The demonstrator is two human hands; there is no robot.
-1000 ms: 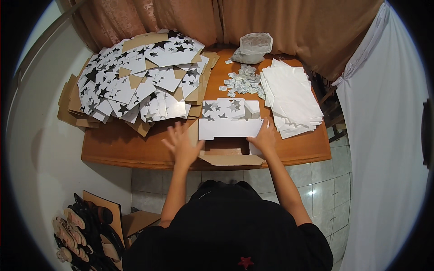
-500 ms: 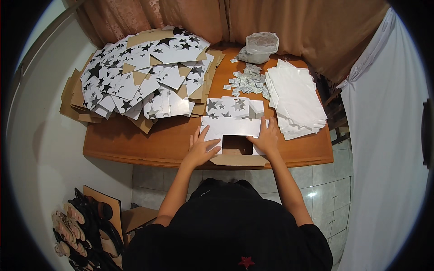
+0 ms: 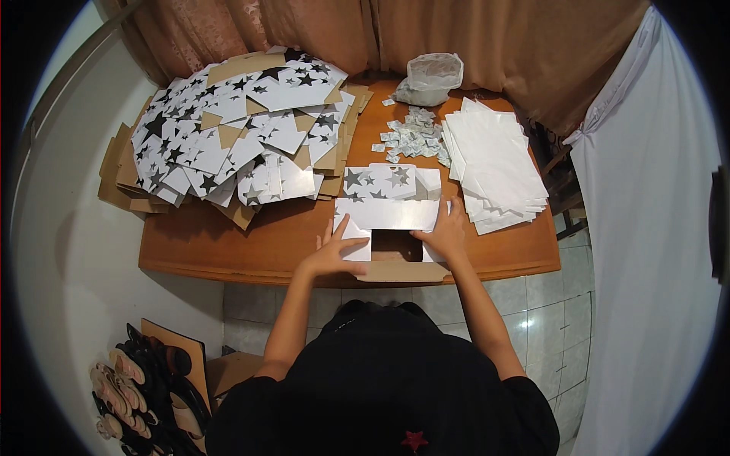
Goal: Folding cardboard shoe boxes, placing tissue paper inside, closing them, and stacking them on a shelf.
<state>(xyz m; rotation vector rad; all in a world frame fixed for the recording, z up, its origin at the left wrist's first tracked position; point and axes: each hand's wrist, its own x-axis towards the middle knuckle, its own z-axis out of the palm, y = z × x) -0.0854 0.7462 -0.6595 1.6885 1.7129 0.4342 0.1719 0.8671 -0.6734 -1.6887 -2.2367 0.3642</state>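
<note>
While I observe remotely, the half-closed white box (image 3: 388, 213) sits centre frame on the brown wooden table (image 3: 190, 243). The left hand (image 3: 331, 254) lies spread on its left end, unclenched; the right hand (image 3: 445, 234) curves over its right end, grip indeterminable. Both apparently brace the folded side flaps (image 3: 432, 254). Brown curtain (image 3: 494, 45) hangs above; tiled floor (image 3: 563, 338) shows lower right.

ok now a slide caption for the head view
Left hand and right hand on an open star-print box, amid cardboard pieces, small packets and white sheets on a wooden table.
</note>
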